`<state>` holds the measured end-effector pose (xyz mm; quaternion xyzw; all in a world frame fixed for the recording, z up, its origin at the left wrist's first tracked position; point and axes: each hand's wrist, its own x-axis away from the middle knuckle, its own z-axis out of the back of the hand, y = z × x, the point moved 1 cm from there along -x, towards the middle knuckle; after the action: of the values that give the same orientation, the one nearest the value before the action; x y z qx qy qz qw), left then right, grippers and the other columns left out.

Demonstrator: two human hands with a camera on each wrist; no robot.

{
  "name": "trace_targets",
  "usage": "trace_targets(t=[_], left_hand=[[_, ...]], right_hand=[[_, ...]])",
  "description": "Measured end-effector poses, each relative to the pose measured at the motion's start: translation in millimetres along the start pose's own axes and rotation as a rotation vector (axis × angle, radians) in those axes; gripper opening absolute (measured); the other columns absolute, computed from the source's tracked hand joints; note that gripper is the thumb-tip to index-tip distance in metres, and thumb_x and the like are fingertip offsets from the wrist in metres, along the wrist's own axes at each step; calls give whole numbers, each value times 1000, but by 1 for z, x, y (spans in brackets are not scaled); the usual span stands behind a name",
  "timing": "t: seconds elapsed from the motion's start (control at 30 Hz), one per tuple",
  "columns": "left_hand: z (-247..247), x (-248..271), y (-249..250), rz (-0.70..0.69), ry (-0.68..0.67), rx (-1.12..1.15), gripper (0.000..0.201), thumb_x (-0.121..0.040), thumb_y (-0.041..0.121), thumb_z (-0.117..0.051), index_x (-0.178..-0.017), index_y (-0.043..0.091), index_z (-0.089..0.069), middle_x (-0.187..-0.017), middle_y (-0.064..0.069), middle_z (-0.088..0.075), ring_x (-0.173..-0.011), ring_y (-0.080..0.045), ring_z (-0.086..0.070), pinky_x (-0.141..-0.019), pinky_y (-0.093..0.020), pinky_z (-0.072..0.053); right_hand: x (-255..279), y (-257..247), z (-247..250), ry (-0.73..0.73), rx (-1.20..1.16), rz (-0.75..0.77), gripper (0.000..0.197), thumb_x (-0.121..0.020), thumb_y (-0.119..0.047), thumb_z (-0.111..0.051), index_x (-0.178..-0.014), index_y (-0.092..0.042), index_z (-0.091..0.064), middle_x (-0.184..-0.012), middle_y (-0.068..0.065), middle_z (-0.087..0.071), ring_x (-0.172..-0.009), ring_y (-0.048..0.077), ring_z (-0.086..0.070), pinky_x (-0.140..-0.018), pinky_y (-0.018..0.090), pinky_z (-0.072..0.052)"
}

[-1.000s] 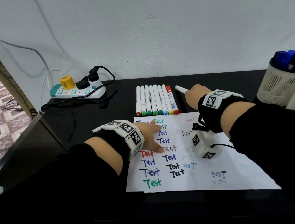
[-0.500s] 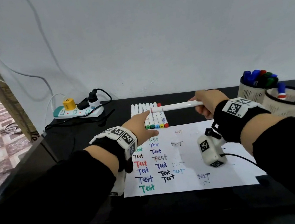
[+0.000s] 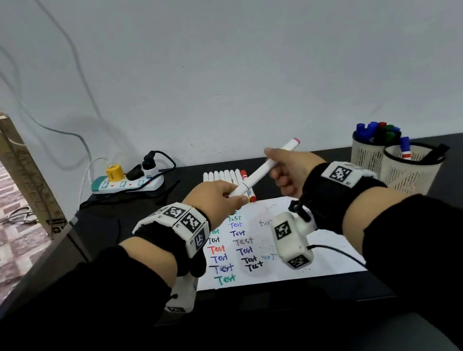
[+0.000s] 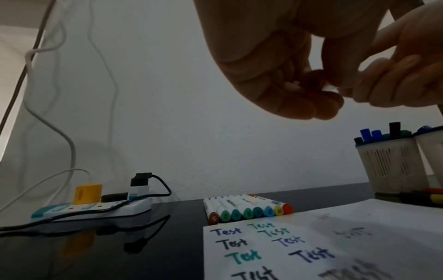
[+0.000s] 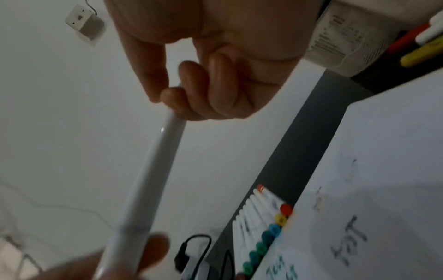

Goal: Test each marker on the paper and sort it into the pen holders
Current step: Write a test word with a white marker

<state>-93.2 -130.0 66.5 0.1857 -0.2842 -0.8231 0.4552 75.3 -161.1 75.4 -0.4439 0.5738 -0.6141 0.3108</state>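
White marker (image 3: pixel 264 169) in both hands, seemingly capped.

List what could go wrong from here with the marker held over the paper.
1. The left hand pinches the cap end of the marker while the right hand holds the barrel. A hard pull could jerk the tip and ink the fingers.
2. The freed cap may drop among the row of markers.
3. The paper lies unheld and might slide during writing.
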Motion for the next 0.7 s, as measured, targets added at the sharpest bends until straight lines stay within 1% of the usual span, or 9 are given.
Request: trace_targets(t=[0.07,0.13,0.2,0.27,0.37,0.43,0.53,0.63,0.7], left_hand=[[-2,3,2,-3,-1,46,12,-87,35,-64,-92,24,-62,-73,6,-60,-69,-11,-53,-60,-19,-42],[-3,5,5,-17,-11,43,14,-86,36,-63,-84,23,-62,-70,6,-60,-66,-9,-53,-59,-19,-42],[-4,6,5,-17,-17,28,19,-88,37,-61,-76,23,-63,-69,7,-62,-65,-8,-54,-64,-21,-45],[-2,6,4,-13,-30,57,22,-90,36,-58,-70,25,-60,-67,7,-62,-64,-9,-56,-71,-27,-48],[0,7,6,-11,-78,142,25,-92,31,-56,-71,19,-59,-65,6,-62,-59,-6,-57,-80,-31,-51],[2,6,6,-19,-105,196,25,-92,29,-56,-72,15,-59,-67,3,-63,-64,-10,-60,-86,-36,-52],[2,7,5,-14,-139,274,22,-92,28,-56,-75,14,-61,-67,2,-62,-69,-15,-61,-89,-41,-50],[0,9,2,-12,-113,289,17,-92,25,-57,-75,22,-62,-69,5,-62,-66,-9,-59,-85,-33,-51],[-1,11,1,-27,-60,229,14,-91,27,-59,-78,25,-62,-70,7,-63,-66,-6,-58,-83,-28,-50]], right_hand=[[9,5,-11,4,130,40,37,-88,-40,-63,-66,-13,-51,-48,-1,-45,-35,9,-33,-34,15,-24],[15,9,-18,23,231,77,40,-88,-41,-64,-63,-12,-51,-51,0,-45,-36,10,-33,-34,16,-26],[18,11,-21,27,230,91,40,-90,-36,-62,-60,-12,-50,-50,1,-44,-33,10,-32,-33,16,-26],[21,11,-23,23,189,102,39,-92,-28,-59,-59,-10,-49,-48,2,-42,-31,9,-31,-33,17,-25],[21,10,-24,24,183,150,38,-91,-25,-58,-57,-10,-49,-45,2,-42,-30,9,-31,-33,17,-26],[21,9,-24,16,162,174,38,-91,-25,-58,-57,-10,-49,-43,1,-41,-29,9,-32,-32,17,-27],[23,11,-24,12,75,175,35,-90,-21,-60,-59,-10,-48,-43,2,-40,-28,8,-30,-31,16,-25],[28,12,-24,35,57,131,32,-89,-20,-62,-62,-10,-48,-43,2,-39,-27,8,-27,-31,14,-22],[29,13,-26,58,66,98,32,-87,-22,-65,-62,-10,-49,-45,2,-39,-26,7,-27,-31,14,-23]])
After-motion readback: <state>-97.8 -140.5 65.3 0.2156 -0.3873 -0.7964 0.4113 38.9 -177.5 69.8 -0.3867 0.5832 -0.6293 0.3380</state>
